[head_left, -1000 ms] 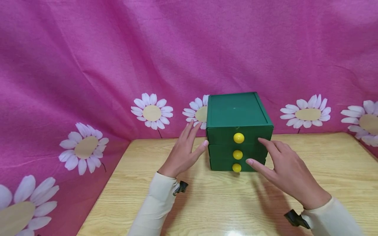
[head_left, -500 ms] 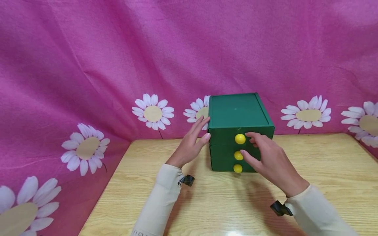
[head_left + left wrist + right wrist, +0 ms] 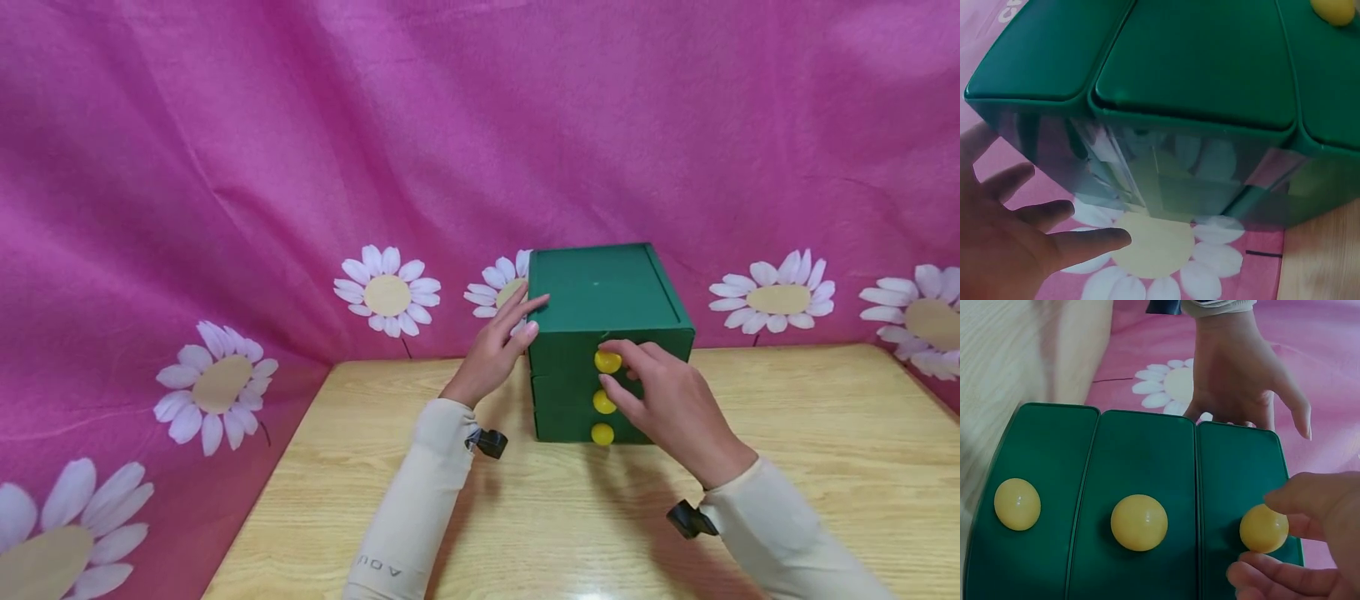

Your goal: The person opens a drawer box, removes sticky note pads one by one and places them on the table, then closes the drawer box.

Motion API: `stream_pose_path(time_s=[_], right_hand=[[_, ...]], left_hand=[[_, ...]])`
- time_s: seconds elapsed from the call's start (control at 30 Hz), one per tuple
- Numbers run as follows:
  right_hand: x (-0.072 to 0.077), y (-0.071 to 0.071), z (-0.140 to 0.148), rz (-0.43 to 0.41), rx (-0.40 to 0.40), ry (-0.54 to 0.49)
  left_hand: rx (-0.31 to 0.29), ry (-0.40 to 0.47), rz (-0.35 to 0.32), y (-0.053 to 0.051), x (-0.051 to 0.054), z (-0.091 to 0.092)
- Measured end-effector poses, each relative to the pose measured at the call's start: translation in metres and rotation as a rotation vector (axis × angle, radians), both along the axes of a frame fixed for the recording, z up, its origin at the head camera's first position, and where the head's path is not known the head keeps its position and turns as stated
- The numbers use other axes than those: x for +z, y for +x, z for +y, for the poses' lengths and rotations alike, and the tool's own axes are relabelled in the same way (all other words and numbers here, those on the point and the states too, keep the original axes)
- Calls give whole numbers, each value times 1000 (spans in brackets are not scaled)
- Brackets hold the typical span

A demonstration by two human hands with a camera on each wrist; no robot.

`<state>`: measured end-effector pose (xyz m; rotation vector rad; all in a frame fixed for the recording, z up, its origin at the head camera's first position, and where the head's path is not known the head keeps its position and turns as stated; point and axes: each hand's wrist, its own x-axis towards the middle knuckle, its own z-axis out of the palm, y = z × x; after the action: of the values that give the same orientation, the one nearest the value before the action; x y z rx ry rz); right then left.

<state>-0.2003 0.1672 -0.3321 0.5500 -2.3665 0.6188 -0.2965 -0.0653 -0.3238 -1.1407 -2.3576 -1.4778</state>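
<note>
1. standing on the wooden table point(image 3: 540, 508), the green drawer box point(image 3: 577, 333) faces you; its drawers look pushed in, with flowered cloth point(image 3: 420, 125) behind.
2. your right hand point(image 3: 675, 408) is narrow, thumb and fingers bent around the yellow top knob point(image 3: 1264, 529); you can't tell how firmly.
3. your left hand point(image 3: 491, 358) is wide, straight fingers at the box's upper left edge.
4. the middle knob point(image 3: 1139, 522) and bottom knob point(image 3: 1017, 504) sit below, your right thumb near the middle one.
5. the box looks like stiff, light plastic, so it may slide unless steadied; go easy on its see-through side point(image 3: 1166, 169), which could crack.
6. the glossy knob may slip, so pinch behind its widest part.
</note>
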Motion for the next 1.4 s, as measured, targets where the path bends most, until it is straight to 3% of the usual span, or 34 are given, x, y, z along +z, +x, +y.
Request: stream_pose_path(time_s=[0.17,0.27,0.4,0.6,0.67,0.97,1.2,1.4], right_hand=[[-4,-4,-3,28,-24,3],[-8,-7,-7,46,-40,-13],[-12,-11,-12,60,-46,-37],[-16,-13,-12,91,-39,-48],[-16,-14,-11,98,-37,-49],[-14,-14,-5,134,-31,-39],[-12,-14,-3,150,-52,-35],[-12,-13,-2,138,-62,-33]], left_hand=[[3,-8,-25,14,14,2],[-9,3,-30,13,16,3],[-31,16,-40,4,14,3],[-29,27,-24,-23,-7,7],[-21,28,-22,-27,-11,8],[-24,40,-27,-29,-8,14],[-49,76,-30,-13,11,19],[-28,61,-22,-33,-4,22]])
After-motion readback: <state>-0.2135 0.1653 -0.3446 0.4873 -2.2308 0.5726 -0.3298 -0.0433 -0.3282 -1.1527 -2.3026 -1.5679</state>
